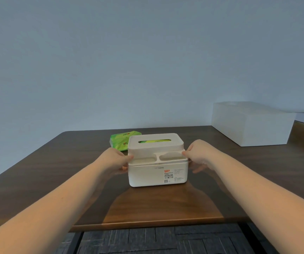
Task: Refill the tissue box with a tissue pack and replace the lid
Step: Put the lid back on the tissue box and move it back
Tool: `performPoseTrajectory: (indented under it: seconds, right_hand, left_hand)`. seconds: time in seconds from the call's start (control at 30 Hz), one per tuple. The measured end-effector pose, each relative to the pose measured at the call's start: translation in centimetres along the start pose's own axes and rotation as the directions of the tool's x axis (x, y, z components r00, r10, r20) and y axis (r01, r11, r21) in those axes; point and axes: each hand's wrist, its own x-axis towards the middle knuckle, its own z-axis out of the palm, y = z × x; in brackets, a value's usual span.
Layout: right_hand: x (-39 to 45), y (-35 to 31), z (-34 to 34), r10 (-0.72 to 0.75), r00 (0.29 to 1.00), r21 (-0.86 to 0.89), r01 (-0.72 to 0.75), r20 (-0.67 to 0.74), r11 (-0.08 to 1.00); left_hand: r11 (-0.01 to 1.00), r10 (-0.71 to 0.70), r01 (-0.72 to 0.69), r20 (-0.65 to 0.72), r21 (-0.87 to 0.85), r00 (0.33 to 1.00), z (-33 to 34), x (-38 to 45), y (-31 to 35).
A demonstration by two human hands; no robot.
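Hands, left hand [117, 160] and right hand [199, 158], pinched the lid [155, 143] ends atop the tissue box [156, 176]; stiff, light plastic, likely slippery; green tissue pack [122, 142] lay just behind.

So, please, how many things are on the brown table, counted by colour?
White: 2, the tissue box held between both hands, and the large plain box at the far right.
Green: 1, the tissue pack behind the tissue box.
Total: 3.

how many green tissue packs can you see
2: one green plastic tissue pack lies on the table behind the white tissue box; another shows green through the lid slot. Others may be hidden.
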Motion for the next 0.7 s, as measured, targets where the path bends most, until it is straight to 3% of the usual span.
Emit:
performPoseTrajectory:
  seconds: [0.13, 0.37, 0.53, 0.7]
  right_hand:
    - [0.0, 0.1, 0.6, 0.003, 1.0, -0.048, -0.003, -0.006, 0.999]
    - [-0.5, -0.9, 0.7, 0.079, 0.997, -0.174, -0.077, 0.007, 0.982]
    - [0.3, 0.1, 1.4, 0.109, 0.993, 0.038, -0.111, 0.055, 0.993]
    - [1.5, 1.0, 1.4, 0.034, 0.998, 0.219, -0.022, -0.051, 0.975]
  left_hand:
    - [0.961, 0.072, -0.042, -0.101, 0.273, 0.992, 0.7, -0.3, -0.1]
    - [0.927, 0.047, -0.021, -0.06, 0.374, 0.997, 0.7, -1.6, 1.2]
    - [0.941, -0.004, 0.031, -0.079, 0.338, 0.997, 1.2, -2.2, 0.6]
    - [0.891, 0.162, -0.069, -0.172, 0.449, 0.972, 2.3, -1.4, 0.9]
